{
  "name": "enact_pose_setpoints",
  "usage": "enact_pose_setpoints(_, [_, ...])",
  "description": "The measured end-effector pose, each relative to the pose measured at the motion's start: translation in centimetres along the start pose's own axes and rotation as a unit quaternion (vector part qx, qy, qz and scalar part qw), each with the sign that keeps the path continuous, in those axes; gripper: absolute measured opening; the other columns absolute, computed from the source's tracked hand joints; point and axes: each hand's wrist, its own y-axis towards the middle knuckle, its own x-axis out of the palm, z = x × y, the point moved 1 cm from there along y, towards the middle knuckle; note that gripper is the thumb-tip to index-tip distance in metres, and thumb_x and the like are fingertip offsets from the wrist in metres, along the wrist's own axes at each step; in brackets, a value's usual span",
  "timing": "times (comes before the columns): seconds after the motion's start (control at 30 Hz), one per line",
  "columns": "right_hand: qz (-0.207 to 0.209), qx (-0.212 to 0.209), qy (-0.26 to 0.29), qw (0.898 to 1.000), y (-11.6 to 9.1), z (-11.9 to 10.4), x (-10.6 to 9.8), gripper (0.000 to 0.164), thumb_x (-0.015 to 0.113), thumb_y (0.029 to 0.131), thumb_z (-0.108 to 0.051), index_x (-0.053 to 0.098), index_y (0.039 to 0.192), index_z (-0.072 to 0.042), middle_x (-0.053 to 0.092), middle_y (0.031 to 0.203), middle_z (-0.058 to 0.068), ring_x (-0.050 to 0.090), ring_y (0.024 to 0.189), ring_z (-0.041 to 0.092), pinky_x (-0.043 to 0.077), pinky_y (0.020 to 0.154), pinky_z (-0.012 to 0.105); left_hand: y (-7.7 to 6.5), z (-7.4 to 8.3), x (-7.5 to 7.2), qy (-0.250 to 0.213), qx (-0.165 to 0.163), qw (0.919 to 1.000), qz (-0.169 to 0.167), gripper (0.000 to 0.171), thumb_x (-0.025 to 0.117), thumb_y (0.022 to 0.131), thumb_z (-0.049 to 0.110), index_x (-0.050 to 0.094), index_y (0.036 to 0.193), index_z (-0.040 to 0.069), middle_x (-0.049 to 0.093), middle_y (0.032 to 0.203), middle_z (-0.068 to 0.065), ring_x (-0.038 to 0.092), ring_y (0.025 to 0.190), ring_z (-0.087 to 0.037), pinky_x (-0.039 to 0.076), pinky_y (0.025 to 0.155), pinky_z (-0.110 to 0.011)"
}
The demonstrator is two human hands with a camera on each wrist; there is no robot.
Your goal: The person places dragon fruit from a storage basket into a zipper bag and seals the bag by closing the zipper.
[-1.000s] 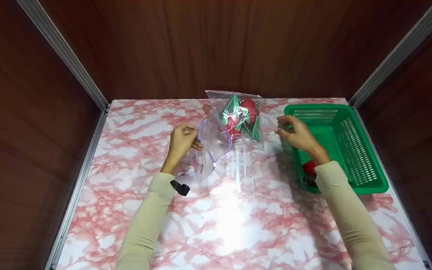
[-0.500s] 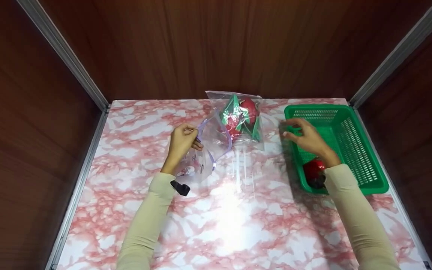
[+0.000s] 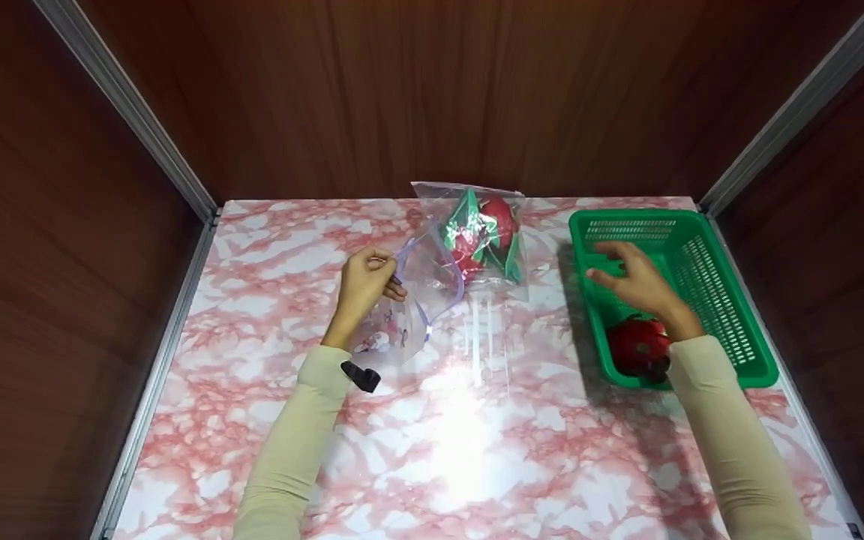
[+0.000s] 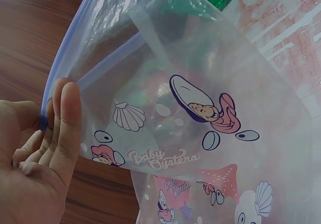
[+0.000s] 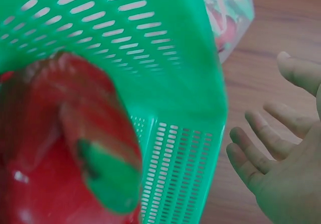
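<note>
My left hand (image 3: 367,283) pinches the purple rim of a clear zip bag (image 4: 190,143) printed with shells and "Baby Oysters". The bag's mouth gapes in the head view, and no contents can be made out in it. My right hand (image 3: 636,285) hovers over the green basket (image 3: 736,300), fingers spread and holding nothing. Below its wrist, a glossy red fruit-like thing (image 3: 636,346) with a green patch lies in the basket's near left corner; the right wrist view shows it large and blurred.
Beyond the held bag lies another clear bag (image 3: 503,259) containing red and green things, by the back wall (image 3: 432,97). Wooden panels close in the marbled pink and white table (image 3: 372,465) at left, back and right.
My right hand has moved right, from beside the basket's left rim to above its inside, uncovering more of the red thing. My left hand and its bag have stayed put.
</note>
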Motion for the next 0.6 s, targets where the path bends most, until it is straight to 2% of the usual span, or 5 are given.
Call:
enact_pose_setpoints(0.13, [-0.003, 0.011, -0.006, 1.0, -0.5, 0.5, -0.4, 0.059, 0.066, 0.108, -0.027, 0.046, 0.154, 0.003, 0.046, 0.155, 0.03, 0.043, 0.143, 0.049, 0.037, 0.119, 0.068, 0.1, 0.0, 0.0, -0.002, -0.003, 1.0, 0.0, 0.025, 0.058, 0.103, 0.003, 0.061, 0.117, -0.018, 0.069, 0.068, -0.01, 0.071, 0.05, -0.015, 0.066, 0.055, -0.037])
enact_pose_setpoints(0.33, [-0.011, 0.016, -0.008, 1.0, -1.2, 1.3, -1.0, 0.063, 0.066, 0.107, -0.03, 0.044, 0.156, 0.003, 0.043, 0.157, 0.031, 0.041, 0.144, 0.051, 0.034, 0.119, 0.07, 0.0, 0.1, 0.0, 0.0, -0.004, 1.0, 0.004, 0.03, 0.059, 0.103, 0.004, 0.06, 0.12, -0.021, 0.07, 0.073, -0.019, 0.071, 0.05, -0.016, 0.066, 0.055, -0.036])
enact_pose_setpoints(0.53, [-0.014, 0.019, -0.017, 1.0, -2.3, 2.0, -1.6, 0.065, 0.067, 0.107, -0.032, 0.042, 0.157, 0.003, 0.041, 0.158, 0.031, 0.038, 0.145, 0.052, 0.032, 0.119, 0.074, -0.1, 0.1, 0.0, 0.003, -0.002, 1.0, 0.002, 0.029, 0.057, 0.103, 0.004, 0.059, 0.119, -0.02, 0.069, 0.067, -0.008, 0.071, 0.05, -0.015, 0.066, 0.054, -0.035])
enact_pose_setpoints(0.6, [-0.016, 0.024, -0.02, 0.999, -2.7, 2.2, -1.8, 0.067, 0.067, 0.107, -0.032, 0.041, 0.158, 0.003, 0.04, 0.16, 0.031, 0.036, 0.146, 0.053, 0.031, 0.119, 0.075, -0.1, 0.1, 0.0, 0.003, 0.0, 1.0, 0.002, 0.029, 0.057, 0.103, 0.003, 0.059, 0.119, -0.02, 0.07, 0.069, -0.013, 0.071, 0.05, -0.015, 0.066, 0.054, -0.035])
